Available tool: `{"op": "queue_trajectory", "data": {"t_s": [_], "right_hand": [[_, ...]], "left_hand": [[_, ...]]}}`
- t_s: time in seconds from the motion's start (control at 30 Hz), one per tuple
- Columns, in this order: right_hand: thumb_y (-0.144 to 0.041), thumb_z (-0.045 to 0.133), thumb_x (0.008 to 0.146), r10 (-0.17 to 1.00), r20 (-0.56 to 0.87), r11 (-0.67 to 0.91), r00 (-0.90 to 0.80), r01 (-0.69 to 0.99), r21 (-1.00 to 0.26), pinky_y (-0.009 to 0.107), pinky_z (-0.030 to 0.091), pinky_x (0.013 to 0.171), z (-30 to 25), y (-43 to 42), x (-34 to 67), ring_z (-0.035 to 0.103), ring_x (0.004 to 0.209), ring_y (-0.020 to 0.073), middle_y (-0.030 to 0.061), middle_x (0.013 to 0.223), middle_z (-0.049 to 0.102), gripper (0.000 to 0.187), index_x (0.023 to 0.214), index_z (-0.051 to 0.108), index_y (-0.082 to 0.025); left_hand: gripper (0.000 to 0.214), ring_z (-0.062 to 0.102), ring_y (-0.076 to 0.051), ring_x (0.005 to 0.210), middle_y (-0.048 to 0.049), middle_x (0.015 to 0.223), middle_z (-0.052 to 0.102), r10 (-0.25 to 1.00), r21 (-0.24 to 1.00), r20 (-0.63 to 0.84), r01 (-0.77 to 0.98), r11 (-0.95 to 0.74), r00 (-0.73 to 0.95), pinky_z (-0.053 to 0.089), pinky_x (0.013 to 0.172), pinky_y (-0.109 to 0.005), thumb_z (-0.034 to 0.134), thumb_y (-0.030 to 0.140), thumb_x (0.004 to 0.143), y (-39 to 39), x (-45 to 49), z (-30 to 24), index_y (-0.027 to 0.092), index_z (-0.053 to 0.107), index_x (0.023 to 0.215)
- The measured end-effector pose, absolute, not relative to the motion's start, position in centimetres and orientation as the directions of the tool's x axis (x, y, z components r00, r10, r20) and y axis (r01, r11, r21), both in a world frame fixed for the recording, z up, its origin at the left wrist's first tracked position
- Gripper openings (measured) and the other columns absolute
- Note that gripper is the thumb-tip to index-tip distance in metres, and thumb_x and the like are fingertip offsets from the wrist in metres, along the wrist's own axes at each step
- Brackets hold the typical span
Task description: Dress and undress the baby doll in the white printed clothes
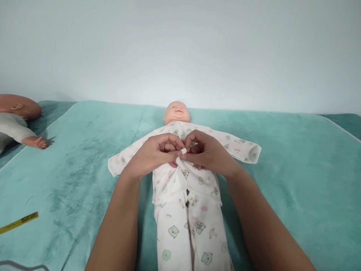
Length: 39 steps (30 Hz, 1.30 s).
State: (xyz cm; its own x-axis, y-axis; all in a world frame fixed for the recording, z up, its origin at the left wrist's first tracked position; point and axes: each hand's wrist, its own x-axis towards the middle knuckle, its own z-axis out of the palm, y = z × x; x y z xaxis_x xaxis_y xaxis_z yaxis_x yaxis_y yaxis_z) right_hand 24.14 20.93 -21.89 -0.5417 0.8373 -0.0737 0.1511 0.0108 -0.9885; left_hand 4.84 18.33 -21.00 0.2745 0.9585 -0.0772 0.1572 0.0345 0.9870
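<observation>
A baby doll [177, 111] lies on its back, head away from me, dressed in a white printed pajama top [197, 180] and matching pajama pants [180, 229]. Over the doll's chest, my left hand [159, 152] pinches the top's front edge between thumb and fingers. My right hand [207, 152] closes on the same front edge from the other side, its fingertips nearly meeting the left ones. A small bunched piece of white fabric shows between them. Whether a button or snap sits in it is hidden. The sleeves spread out to both sides.
A teal plush cover [296, 195] lies under the doll, with a pale wall [180, 49] behind. At the far left lies another doll [19, 113] in light clothing. A yellow strip [19, 222] and a grey cord [24, 265] are at the lower left.
</observation>
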Motion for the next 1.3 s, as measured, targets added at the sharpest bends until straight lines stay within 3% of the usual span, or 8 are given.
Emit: {"op": "queue_trajectory", "data": {"t_s": [0.47, 0.77, 0.9, 1.07, 1.3], "right_hand": [[-0.035, 0.075, 0.077, 0.784, -0.045, -0.028, -0.62, 0.037, -0.999, 0.016, 0.034, 0.043, -21.9, 21.3, 24.4, 0.048, 0.048, 0.0062, -0.0077, 0.056, 0.048, 0.032, 0.092, 0.051, -0.02], [-0.021, 0.064, 0.082, 0.787, -0.045, 0.025, -0.615, 0.104, -0.994, 0.016, 0.034, 0.043, -22.2, 21.3, 24.5, 0.046, 0.046, 0.0062, -0.0079, 0.051, 0.05, 0.017, 0.093, 0.051, -0.02], [-0.025, 0.062, 0.086, 0.782, -0.032, 0.023, -0.622, 0.081, -0.996, 0.016, 0.034, 0.042, -22.4, 21.5, 24.5, 0.044, 0.045, 0.0058, -0.0066, 0.053, 0.053, 0.014, 0.095, 0.052, -0.019], [-0.037, 0.066, 0.087, 0.758, -0.007, 0.017, -0.652, 0.03, -0.999, 0.016, 0.035, 0.041, -22.6, 21.7, 24.7, 0.046, 0.044, 0.006, -0.0052, 0.055, 0.056, 0.025, 0.098, 0.054, -0.019], [-0.031, 0.066, 0.088, 0.748, 0.012, 0.013, -0.663, -0.004, -1.0, 0.015, 0.035, 0.041, -22.9, 21.9, 24.8, 0.05, 0.046, 0.0062, -0.0049, 0.055, 0.057, 0.019, 0.097, 0.056, -0.018]], "left_hand": [[0.017, 0.055, -0.006, 0.045, 0.0054, 0.06, 0.058, 0.957, 1.0, 0.006, -0.015, -0.001, 0.291, 0.049, 0.046, -0.017, 0.071, 0.017, 0.073, 18.9, 4.9, -22.0, 0.016, 0.058, 0.084], [0.016, 0.051, -0.005, 0.041, 0.0071, 0.054, 0.054, 0.944, 0.995, 0.06, -0.093, -0.032, 0.324, 0.045, 0.044, -0.016, 0.071, 0.02, 0.076, 19.1, 4.8, -22.5, 0.017, 0.057, 0.083], [0.011, 0.054, -0.006, 0.047, 0.0065, 0.056, 0.054, 0.938, 0.998, 0.044, -0.067, -0.022, 0.343, 0.048, 0.048, -0.017, 0.068, 0.02, 0.079, 19.0, 4.8, -22.2, 0.016, 0.061, 0.087], [0.011, 0.054, -0.006, 0.049, 0.006, 0.056, 0.054, 0.935, 0.997, 0.053, -0.068, -0.031, 0.35, 0.05, 0.048, -0.017, 0.067, 0.022, 0.082, 18.9, 4.9, -22.0, 0.017, 0.062, 0.09], [0.013, 0.054, -0.006, 0.051, 0.0059, 0.059, 0.054, 0.939, 0.999, 0.044, -0.039, -0.033, 0.342, 0.051, 0.047, -0.017, 0.069, 0.026, 0.082, 19.0, 4.9, -22.0, 0.017, 0.063, 0.09]]}}
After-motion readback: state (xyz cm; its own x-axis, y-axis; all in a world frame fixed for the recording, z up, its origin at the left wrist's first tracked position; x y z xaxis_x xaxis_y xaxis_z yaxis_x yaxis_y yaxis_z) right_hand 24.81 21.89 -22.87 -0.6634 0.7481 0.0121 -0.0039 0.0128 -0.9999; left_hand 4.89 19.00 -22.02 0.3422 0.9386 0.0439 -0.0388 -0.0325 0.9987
